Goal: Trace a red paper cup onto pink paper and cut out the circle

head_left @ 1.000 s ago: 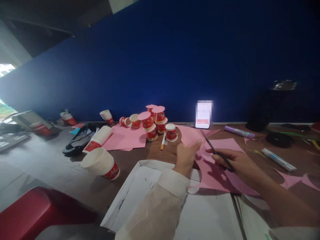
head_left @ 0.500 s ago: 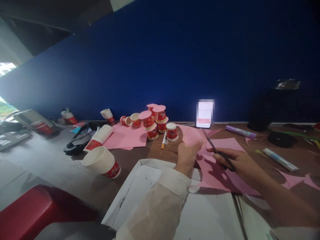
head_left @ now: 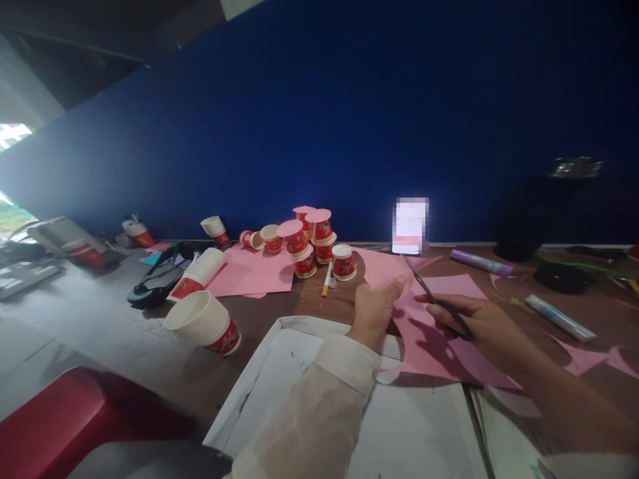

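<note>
My left hand (head_left: 375, 307) pinches a piece of pink paper (head_left: 385, 266), thumb on top. In my right hand (head_left: 466, 319) is a pair of dark-handled scissors (head_left: 424, 287), fingers wrapped round the handles. The blades point up and away, beside the right edge of the held paper. Under both hands lies a larger pink sheet (head_left: 434, 359) with curved cut edges. Just left of my left hand stands a red paper cup (head_left: 344, 263). Beyond it are stacked red cups (head_left: 298, 247) topped with pink paper discs.
A lit phone (head_left: 409, 229) leans on the blue wall. Nested cups (head_left: 204, 322), headphones (head_left: 150, 293) and more pink sheets (head_left: 249, 276) lie left. On the right are a purple tube (head_left: 480, 263), a glue stick (head_left: 559, 318) and paper scraps (head_left: 582, 356). A white box (head_left: 279, 379) is in front.
The scissors and my right hand have shifted very slightly. My left hand keeps its hold on the pink paper, almost unmoved.
</note>
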The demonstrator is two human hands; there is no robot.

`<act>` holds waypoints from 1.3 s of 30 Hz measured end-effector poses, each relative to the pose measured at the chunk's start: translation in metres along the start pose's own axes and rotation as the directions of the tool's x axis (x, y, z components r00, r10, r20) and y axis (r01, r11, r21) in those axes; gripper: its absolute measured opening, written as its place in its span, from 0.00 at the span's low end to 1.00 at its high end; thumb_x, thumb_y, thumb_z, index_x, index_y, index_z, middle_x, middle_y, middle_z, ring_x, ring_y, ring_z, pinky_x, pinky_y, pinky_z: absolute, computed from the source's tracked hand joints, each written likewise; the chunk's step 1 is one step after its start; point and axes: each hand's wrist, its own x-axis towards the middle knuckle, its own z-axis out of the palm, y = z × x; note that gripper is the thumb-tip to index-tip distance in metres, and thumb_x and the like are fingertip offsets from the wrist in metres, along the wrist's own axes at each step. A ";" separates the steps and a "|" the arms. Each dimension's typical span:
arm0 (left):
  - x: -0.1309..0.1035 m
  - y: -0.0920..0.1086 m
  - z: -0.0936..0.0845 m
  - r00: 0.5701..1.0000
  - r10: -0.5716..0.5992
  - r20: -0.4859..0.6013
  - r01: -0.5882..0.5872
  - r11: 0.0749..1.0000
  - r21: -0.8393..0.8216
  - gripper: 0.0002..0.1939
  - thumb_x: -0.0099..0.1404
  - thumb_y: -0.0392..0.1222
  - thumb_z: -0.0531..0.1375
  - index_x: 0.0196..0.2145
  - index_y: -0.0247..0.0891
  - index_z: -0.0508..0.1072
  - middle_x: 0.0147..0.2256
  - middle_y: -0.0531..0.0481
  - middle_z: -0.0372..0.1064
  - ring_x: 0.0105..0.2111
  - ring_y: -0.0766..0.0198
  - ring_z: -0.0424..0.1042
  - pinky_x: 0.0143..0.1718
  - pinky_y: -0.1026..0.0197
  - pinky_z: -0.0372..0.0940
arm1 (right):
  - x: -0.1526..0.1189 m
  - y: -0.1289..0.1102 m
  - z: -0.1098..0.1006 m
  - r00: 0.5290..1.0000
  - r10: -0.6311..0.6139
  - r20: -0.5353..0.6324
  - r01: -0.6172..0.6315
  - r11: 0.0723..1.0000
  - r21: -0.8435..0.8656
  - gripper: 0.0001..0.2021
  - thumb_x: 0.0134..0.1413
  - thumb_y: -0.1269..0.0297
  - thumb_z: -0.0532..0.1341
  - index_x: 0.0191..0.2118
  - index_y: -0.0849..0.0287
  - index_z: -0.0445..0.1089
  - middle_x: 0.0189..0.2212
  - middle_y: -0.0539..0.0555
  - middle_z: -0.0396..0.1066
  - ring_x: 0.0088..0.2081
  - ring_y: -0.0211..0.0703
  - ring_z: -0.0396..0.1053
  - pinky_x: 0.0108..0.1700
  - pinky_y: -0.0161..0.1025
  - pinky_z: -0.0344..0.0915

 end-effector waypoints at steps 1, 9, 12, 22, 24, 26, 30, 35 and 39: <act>0.001 0.000 0.000 1.000 0.011 0.015 -0.012 1.000 0.008 0.07 0.53 0.36 0.72 0.24 0.33 0.77 0.21 0.52 0.69 0.23 0.67 0.67 0.25 0.64 0.64 | 0.000 0.000 0.000 1.000 -0.005 -0.005 0.005 1.000 0.002 0.26 0.48 0.39 0.68 0.43 0.56 0.85 0.19 0.51 0.72 0.28 0.50 0.71 0.38 0.45 0.71; 0.004 -0.003 -0.002 0.998 0.048 0.028 -0.050 0.997 0.050 0.06 0.54 0.36 0.72 0.26 0.35 0.78 0.23 0.51 0.71 0.28 0.63 0.72 0.34 0.61 0.69 | 0.005 0.001 -0.006 0.998 0.001 0.062 0.003 0.998 -0.057 0.31 0.46 0.35 0.68 0.44 0.56 0.86 0.18 0.51 0.72 0.25 0.47 0.68 0.37 0.45 0.70; 0.007 -0.005 -0.002 0.997 0.065 0.029 -0.067 0.996 0.064 0.05 0.56 0.36 0.70 0.26 0.35 0.79 0.24 0.50 0.73 0.29 0.62 0.73 0.35 0.61 0.69 | 0.006 0.002 -0.005 0.998 0.013 0.053 -0.012 0.999 -0.033 0.30 0.44 0.35 0.69 0.43 0.56 0.86 0.19 0.52 0.72 0.26 0.47 0.69 0.35 0.44 0.69; 0.016 -0.015 -0.004 0.999 0.027 0.028 -0.029 0.998 0.058 0.11 0.52 0.43 0.72 0.29 0.34 0.78 0.22 0.51 0.69 0.25 0.64 0.69 0.27 0.61 0.67 | 0.007 0.003 -0.006 0.998 0.054 0.039 -0.056 0.998 0.031 0.31 0.41 0.36 0.71 0.43 0.56 0.85 0.20 0.52 0.73 0.25 0.46 0.69 0.31 0.42 0.69; 0.014 -0.014 -0.004 0.999 0.015 0.032 -0.017 0.999 0.044 0.12 0.52 0.43 0.72 0.29 0.34 0.77 0.22 0.52 0.68 0.23 0.66 0.68 0.24 0.64 0.64 | 0.008 0.005 -0.004 0.998 0.063 0.018 -0.063 0.997 0.048 0.32 0.43 0.35 0.70 0.46 0.58 0.84 0.23 0.53 0.76 0.26 0.45 0.70 0.32 0.42 0.69; 0.014 -0.015 -0.004 0.999 0.025 0.038 -0.026 0.999 0.020 0.11 0.52 0.43 0.72 0.29 0.35 0.77 0.22 0.53 0.68 0.23 0.67 0.66 0.24 0.65 0.62 | 0.008 0.008 0.000 0.997 0.081 0.009 -0.081 0.995 0.055 0.33 0.45 0.35 0.69 0.48 0.59 0.84 0.27 0.54 0.78 0.28 0.46 0.71 0.34 0.43 0.70; 0.016 -0.021 -0.005 0.998 0.037 0.054 -0.035 0.999 -0.032 0.13 0.49 0.45 0.72 0.29 0.35 0.75 0.21 0.56 0.64 0.21 0.70 0.61 0.23 0.66 0.59 | 0.008 0.016 0.011 0.993 0.118 -0.016 -0.116 0.988 0.099 0.33 0.44 0.39 0.72 0.49 0.59 0.83 0.38 0.57 0.82 0.37 0.50 0.76 0.38 0.43 0.71; 0.021 -0.028 -0.005 0.996 0.057 0.066 -0.053 0.997 -0.064 0.14 0.47 0.44 0.72 0.29 0.35 0.76 0.22 0.56 0.65 0.21 0.71 0.59 0.24 0.67 0.58 | 0.003 0.011 0.020 0.986 0.165 0.019 -0.165 0.970 0.176 0.33 0.44 0.41 0.72 0.51 0.60 0.82 0.29 0.55 0.79 0.30 0.46 0.72 0.32 0.41 0.71; 0.021 -0.028 -0.005 0.997 0.062 0.054 -0.057 0.995 -0.076 0.16 0.46 0.44 0.73 0.31 0.35 0.76 0.23 0.55 0.67 0.21 0.72 0.59 0.24 0.67 0.58 | 0.001 0.005 0.022 0.987 0.163 0.013 -0.162 0.967 0.195 0.29 0.44 0.40 0.71 0.45 0.58 0.83 0.31 0.56 0.80 0.31 0.47 0.74 0.32 0.41 0.72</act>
